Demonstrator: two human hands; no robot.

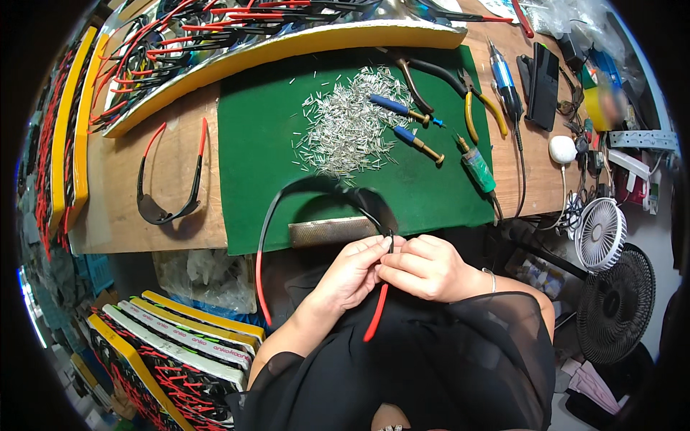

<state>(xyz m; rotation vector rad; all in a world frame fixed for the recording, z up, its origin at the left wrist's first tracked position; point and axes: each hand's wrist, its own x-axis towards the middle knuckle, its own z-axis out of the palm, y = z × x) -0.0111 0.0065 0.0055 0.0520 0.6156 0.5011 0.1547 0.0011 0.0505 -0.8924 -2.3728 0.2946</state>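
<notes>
Near edge of the green mat: I look down from the head camera at a pair of glasses held in two bare hands, its dark front over the mat's near edge, its red-tipped arms hanging toward the worker's black clothing. The left hand and right hand, just short of the mat, have their fingers closed together, pinching one arm below its junction with the lens; what sits between the fingertips is too small for me to tell. I judge the step in hand to be close work at that arm's joint, and I think the next move calls for a steady left pinch and fine, aligned pressure from the right fingers. On the mat lie a heap of silvery pins, two blue drivers and yellow-handled pliers; at its near edge sits a textured metal block. Left of the mat lies a second pair, folded arms away; beyond it, a yellow-edged rack holds more.
</notes>
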